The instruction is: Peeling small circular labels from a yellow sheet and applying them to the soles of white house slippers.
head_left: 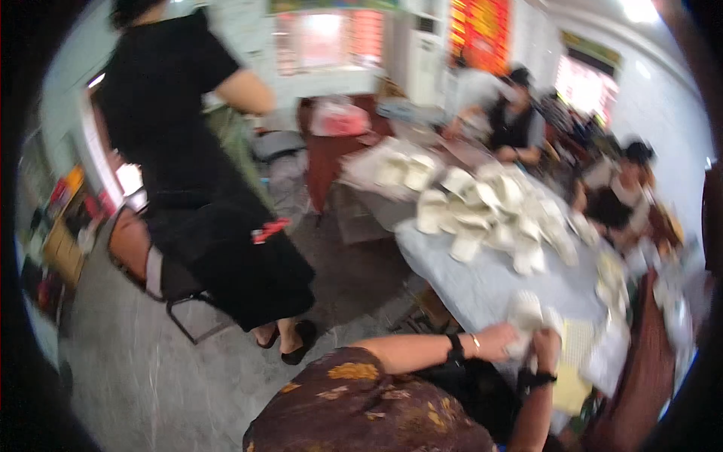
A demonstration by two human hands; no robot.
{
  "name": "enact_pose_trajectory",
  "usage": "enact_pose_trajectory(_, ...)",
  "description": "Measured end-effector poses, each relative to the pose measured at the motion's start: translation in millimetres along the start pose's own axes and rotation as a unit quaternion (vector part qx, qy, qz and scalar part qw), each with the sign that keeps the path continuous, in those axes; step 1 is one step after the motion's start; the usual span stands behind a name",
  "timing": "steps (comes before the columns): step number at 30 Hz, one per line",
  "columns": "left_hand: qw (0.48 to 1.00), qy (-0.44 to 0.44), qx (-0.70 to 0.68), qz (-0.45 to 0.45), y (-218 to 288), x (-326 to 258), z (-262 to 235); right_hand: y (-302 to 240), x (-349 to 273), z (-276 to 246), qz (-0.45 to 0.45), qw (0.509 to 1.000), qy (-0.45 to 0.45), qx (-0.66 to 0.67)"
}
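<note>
From the head view, a long worktop covered in pale grey-blue cloth (482, 282) runs from the lower right up toward the middle of a bright, crowded room, standing on a grey stone-like floor (151, 377). A heap of white moulded paper-like cups and shells (482, 211) lies along the worktop, and seated people in dark tops (516, 113) work at its far side under red wall posters (480, 30). To the left a person in a black top and black skirt (196, 166) stands beside a brown-backed metal-framed chair (143, 260). The picture is blurred throughout. At the near end of the worktop the left hand (498, 340) — a dark band and a thin bracelet on its wrist — is curled around the lower side of a small white cup-shaped piece (525, 313), fingers closed on it. The right hand (546, 348), with a dark band at the wrist, is closed against the same piece from the other side, so both hands clamp it between them. The piece sits just above the worktop's near edge, upright as far as the blur allows — its finer shape cannot be told. A flat pale yellow ribbed sheet (576, 343) lies just beside the right hand.
</note>
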State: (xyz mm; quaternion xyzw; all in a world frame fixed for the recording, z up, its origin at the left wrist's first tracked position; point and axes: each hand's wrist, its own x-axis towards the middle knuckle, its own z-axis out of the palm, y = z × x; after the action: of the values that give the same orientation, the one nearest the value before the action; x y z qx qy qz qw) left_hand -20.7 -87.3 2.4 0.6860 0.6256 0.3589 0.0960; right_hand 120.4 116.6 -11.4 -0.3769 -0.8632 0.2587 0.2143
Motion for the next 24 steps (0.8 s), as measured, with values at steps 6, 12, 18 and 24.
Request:
enact_pose_trajectory(6,0.995,0.09,0.031,0.012,-10,1,-10,18,-25,-30,0.106,0.973,0.092,0.181)
enact_pose_trajectory(12,0.993,0.093,0.069,-0.003,3,19,-9,12,-74,-62,0.08,0.985,0.127,0.087)
enact_pose_trajectory(18,0.995,0.016,0.087,0.038,-10,37,11,-8,-96,-41,0.039,0.993,0.085,-0.079)
enact_pose_trajectory(24,0.994,-0.017,0.045,0.103,-15,60,13,-10,-98,-41,0.046,0.994,0.078,-0.056)
